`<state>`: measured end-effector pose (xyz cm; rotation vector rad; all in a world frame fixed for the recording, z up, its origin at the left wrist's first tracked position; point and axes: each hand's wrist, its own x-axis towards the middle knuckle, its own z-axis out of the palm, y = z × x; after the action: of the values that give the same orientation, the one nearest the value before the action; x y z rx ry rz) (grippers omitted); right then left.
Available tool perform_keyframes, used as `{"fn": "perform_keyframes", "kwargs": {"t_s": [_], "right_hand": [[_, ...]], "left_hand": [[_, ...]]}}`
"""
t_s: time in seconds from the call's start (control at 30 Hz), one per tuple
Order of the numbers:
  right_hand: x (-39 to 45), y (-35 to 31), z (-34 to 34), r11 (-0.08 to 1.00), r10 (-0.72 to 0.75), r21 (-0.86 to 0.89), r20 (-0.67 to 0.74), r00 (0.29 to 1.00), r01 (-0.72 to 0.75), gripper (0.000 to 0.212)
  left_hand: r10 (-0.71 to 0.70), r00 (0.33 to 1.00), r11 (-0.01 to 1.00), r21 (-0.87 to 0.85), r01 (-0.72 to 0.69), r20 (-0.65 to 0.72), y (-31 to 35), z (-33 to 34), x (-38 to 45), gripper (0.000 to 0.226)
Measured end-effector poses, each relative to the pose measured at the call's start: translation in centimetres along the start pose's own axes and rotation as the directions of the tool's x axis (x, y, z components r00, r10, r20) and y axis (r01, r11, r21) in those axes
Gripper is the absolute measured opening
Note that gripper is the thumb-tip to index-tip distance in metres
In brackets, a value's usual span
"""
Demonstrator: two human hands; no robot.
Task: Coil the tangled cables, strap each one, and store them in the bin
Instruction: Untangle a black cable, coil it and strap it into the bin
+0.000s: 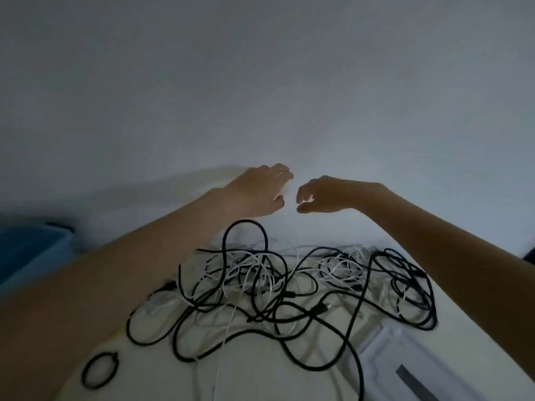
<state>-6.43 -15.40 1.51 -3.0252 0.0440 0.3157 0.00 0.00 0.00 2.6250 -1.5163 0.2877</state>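
A tangle of black and white cables (275, 287) lies spread across the pale table (260, 380) in front of me. My left hand (260, 192) and my right hand (327, 195) are raised above and beyond the pile, close together near the wall. Neither hand holds anything; the left hand's fingers are loosely spread and the right hand's fingers curl with thumb and fingertips apart. A small black loop (100, 370) lies alone at the near left. A blue bin (34, 253) stands at the left edge, partly hidden by my left forearm.
A plain grey-white wall (260, 82) fills the upper view. A clear plastic lid or tray (405, 363) with a grey strip lies at the near right of the table. Something dark shows at the far right edge.
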Motion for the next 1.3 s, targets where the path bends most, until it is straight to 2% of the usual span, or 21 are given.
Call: {"fn": "perform_keyframes", "kwargs": {"t_s": [0.03, 0.1, 0.2, 0.3, 0.43, 0.53, 0.6, 0.67, 0.7, 0.77, 0.87, 0.93, 0.97, 1.03, 1.1, 1.2, 1.3], "right_hand": [[0.2, -0.1, 1.5, 1.000, 0.008, -0.001, 0.054, 0.999, -0.008, 0.034], [0.8, 0.1, 4.8, 0.998, 0.000, 0.057, 0.108, 0.994, -0.006, 0.031], [0.9, 0.0, 9.1, 0.988, -0.037, 0.156, 0.087, 0.995, 0.023, 0.031], [0.6, 0.0, 12.9, 0.964, -0.118, 0.248, 0.057, 0.991, 0.100, 0.031], [-2.1, -0.8, 15.3, 0.903, -0.195, 0.365, -0.124, 0.973, 0.228, 0.027], [-5.5, -3.4, 17.6, 0.875, -0.269, 0.358, -0.198, 0.943, 0.325, 0.025], [-7.7, -5.3, 19.7, 0.927, -0.320, 0.160, -0.142, 0.937, 0.340, 0.021], [-9.1, -6.5, 21.7, 0.948, -0.302, -0.118, -0.041, 0.952, 0.295, 0.016], [-9.9, -7.0, 22.8, 0.948, -0.269, -0.176, 0.000, 0.963, 0.265, 0.016], [-10.8, -7.1, 24.8, 0.958, -0.195, -0.197, 0.090, 0.977, 0.209, 0.021], [-11.8, -6.3, 27.5, 0.961, -0.065, -0.246, 0.252, 0.965, 0.129, 0.049], [-12.5, -6.0, 28.4, 0.955, -0.054, -0.266, 0.285, 0.957, 0.133, 0.048], [-12.7, -5.8, 28.6, 0.949, -0.069, -0.277, 0.292, 0.954, 0.153, 0.039], [-12.9, -5.7, 28.8, 0.929, -0.100, -0.319, 0.268, 0.958, 0.186, 0.014], [-13.2, -5.2, 28.5, 0.941, -0.114, -0.292, 0.205, 0.972, 0.172, 0.013], [-13.6, -5.1, 26.5, 0.979, -0.168, -0.107, 0.058, 0.984, 0.174, 0.013], [-14.1, -5.8, 23.4, 0.972, -0.231, -0.099, -0.223, 0.947, 0.214, 0.019]], "left_hand": [[0.018, 1.000, 1.000, -0.024, -0.017, 0.023, 0.5, 1.4, -0.6, 0.049], [0.066, 0.997, 0.987, -0.144, -0.070, -0.031, 1.2, 4.7, -2.0, 0.043], [0.050, 0.991, 0.962, -0.261, -0.081, -0.123, 2.4, 10.0, -4.4, 0.037], [0.027, 0.977, 0.955, -0.284, -0.088, -0.212, 2.4, 15.3, -6.2, 0.032], [0.067, 0.938, 0.971, -0.195, -0.139, -0.340, 2.4, 19.0, -9.6, 0.029], [-0.048, 0.892, 0.976, -0.209, -0.052, -0.449, 3.7, 20.3, -13.3, 0.036], [-0.066, 0.898, 0.981, -0.194, -0.022, -0.435, 5.0, 21.0, -16.4, 0.041], [0.037, 0.922, 0.998, -0.035, -0.055, -0.386, 6.1, 21.8, -19.1, 0.039], [0.086, 0.948, 0.996, 0.006, -0.089, -0.307, 6.8, 22.0, -20.4, 0.039], [0.153, 0.977, 0.988, 0.035, -0.149, -0.148, 7.8, 22.3, -21.8, 0.040], [0.126, 0.991, 0.991, 0.051, -0.124, -0.050, 9.2, 22.5, -22.6, 0.035], [0.071, 0.997, 0.997, -0.007, -0.071, 0.002, 9.9, 22.3, -22.3, 0.031], [0.055, 0.998, 0.998, -0.039, -0.055, -0.001, 10.3, 22.1, -22.0, 0.031], [0.012, 1.000, 0.989, -0.147, -0.011, 0.007, 10.9, 21.7, -21.4, 0.029], [-0.029, 0.998, 0.952, -0.302, 0.046, 0.059, 11.5, 21.3, -20.4, 0.028], [-0.010, 0.991, 0.884, -0.462, 0.072, 0.137, 12.3, 20.7, -19.4, 0.024], [0.000, 0.999, 0.835, -0.549, 0.022, 0.041, 12.4, 19.1, -19.1, 0.015]]}}
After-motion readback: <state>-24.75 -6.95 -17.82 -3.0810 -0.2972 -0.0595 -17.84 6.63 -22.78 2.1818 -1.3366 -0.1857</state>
